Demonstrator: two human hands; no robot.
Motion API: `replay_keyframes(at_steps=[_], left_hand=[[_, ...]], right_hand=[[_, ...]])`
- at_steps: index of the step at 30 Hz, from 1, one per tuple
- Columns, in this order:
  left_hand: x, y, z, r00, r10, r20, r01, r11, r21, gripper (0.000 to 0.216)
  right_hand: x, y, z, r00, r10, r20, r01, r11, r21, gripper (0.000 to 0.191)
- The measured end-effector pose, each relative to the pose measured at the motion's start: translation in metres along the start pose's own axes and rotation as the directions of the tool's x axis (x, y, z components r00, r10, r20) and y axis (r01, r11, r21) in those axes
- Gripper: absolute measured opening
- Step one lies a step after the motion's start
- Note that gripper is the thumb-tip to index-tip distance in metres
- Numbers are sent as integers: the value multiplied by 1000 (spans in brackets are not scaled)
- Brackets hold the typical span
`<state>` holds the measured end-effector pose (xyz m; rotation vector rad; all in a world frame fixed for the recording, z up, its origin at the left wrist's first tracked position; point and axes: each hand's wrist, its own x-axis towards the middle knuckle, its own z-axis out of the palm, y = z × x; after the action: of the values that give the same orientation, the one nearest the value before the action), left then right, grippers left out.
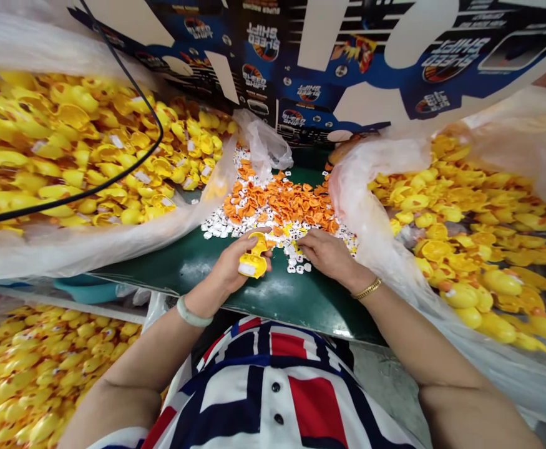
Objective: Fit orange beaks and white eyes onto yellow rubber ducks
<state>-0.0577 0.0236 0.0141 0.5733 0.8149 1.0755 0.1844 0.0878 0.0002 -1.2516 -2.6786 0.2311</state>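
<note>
Yellow rubber duck [253, 257], light and soft, gripped round the body by the left hand [229, 267]; right hand [326, 254] lies open on small white pieces [214, 227]

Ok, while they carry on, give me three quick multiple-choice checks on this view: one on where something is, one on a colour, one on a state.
1. Where is the pile of orange pieces?
A) Inside a plastic bag
B) On the green tabletop
C) On the person's lap

2. What colour is the bangle on the left wrist?
A) Pale green
B) Gold
C) Red

3. What is the left hand doing?
A) Lying empty and flat
B) Gripping an orange piece
C) Holding a yellow rubber duck

Answers:
1. B, the pile lies directly on the green surface.
2. A, the band shows a pale green colour.
3. C, the duck sits in that hand's fingers.
</note>
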Motion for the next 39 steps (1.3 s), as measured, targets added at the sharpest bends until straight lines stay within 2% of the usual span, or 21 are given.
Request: replay_keyframes(at_steps=[5,8,11,14,16,19,22,25,28,32,39], left_hand=[[17,1,11,1000,16,16,-16,1000,-19,49],[25,2,16,999,12,-46,-15,998,-64,47],[30,2,20,988,25,-154,-47,989,-141,41],[34,-1,23,973,37,-228,-83,977,-196,36],[38,-5,25,970,58,-235,-108,973,-205,35],[43,-11,31,970,107,-216,-153,966,-208,30],[47,-18,37,969,137,-206,-179,963,-201,25],[49,-23,43,967,123,-222,-165,970,-178,27],[51,-26,46,959,114,-261,-163,971,-173,28],[53,-30,48,961,97,-259,-149,971,-186,29],[53,-32,52,949,61,-309,-134,966,-220,31]], right_hand=[[15,-11,-2,992,-5,123,22,990,-138,26],[16,-15,-1,990,33,138,-9,985,-172,27],[12,-13,5,991,93,95,-82,990,-117,23],[6,-9,9,990,139,-23,-138,990,23,18],[2,-9,9,984,117,-135,-100,987,128,15],[-3,-19,3,950,-20,-311,91,973,214,15],[-8,-33,-1,892,-189,-411,266,954,139,14],[-12,-39,2,844,-327,-426,358,934,-6,13],[-17,-38,8,824,-372,-427,372,924,-85,14],[-23,-33,12,824,-386,-415,369,921,-123,16],[-32,-32,22,811,-338,-478,354,933,-59,24]])
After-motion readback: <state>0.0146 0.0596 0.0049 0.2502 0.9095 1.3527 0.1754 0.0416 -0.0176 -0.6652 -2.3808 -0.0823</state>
